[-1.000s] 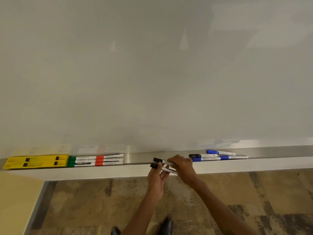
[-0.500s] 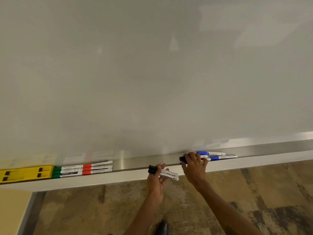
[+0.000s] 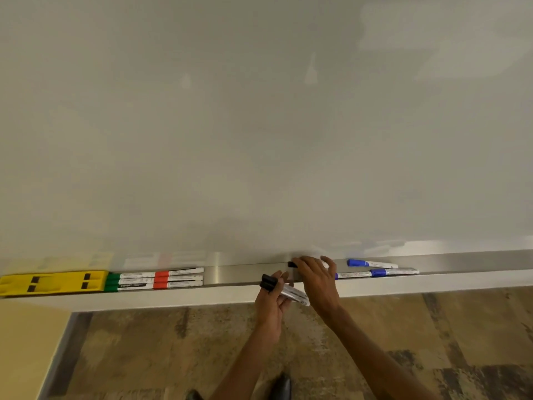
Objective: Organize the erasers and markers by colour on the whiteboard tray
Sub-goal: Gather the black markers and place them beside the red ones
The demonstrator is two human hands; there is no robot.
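My left hand point(image 3: 269, 301) is below the tray's front edge, closed on two black-capped markers point(image 3: 288, 291) that point up and left. My right hand point(image 3: 317, 280) rests on the metal tray point(image 3: 245, 272) and covers a third black marker; only its cap point(image 3: 292, 264) shows past the thumb. Just right of that hand lie blue markers point(image 3: 375, 268), one partly hidden by the wrist. At the far left the yellow eraser point(image 3: 54, 281) lies on the tray, followed by three green-capped markers point(image 3: 129, 281) and three red-capped markers point(image 3: 178, 278) in rows.
The whiteboard point(image 3: 259, 125) rises directly behind the tray. A bare stretch of tray lies between the red markers and my hands. Below are patterned floor point(image 3: 432, 342), a yellow wall panel point(image 3: 26, 342) at lower left, and a dark shoe point(image 3: 281, 385).
My right hand left the markers in my left hand, reached to the tray and closed on the black marker beside the blue ones. That marker has slid left along the tray.
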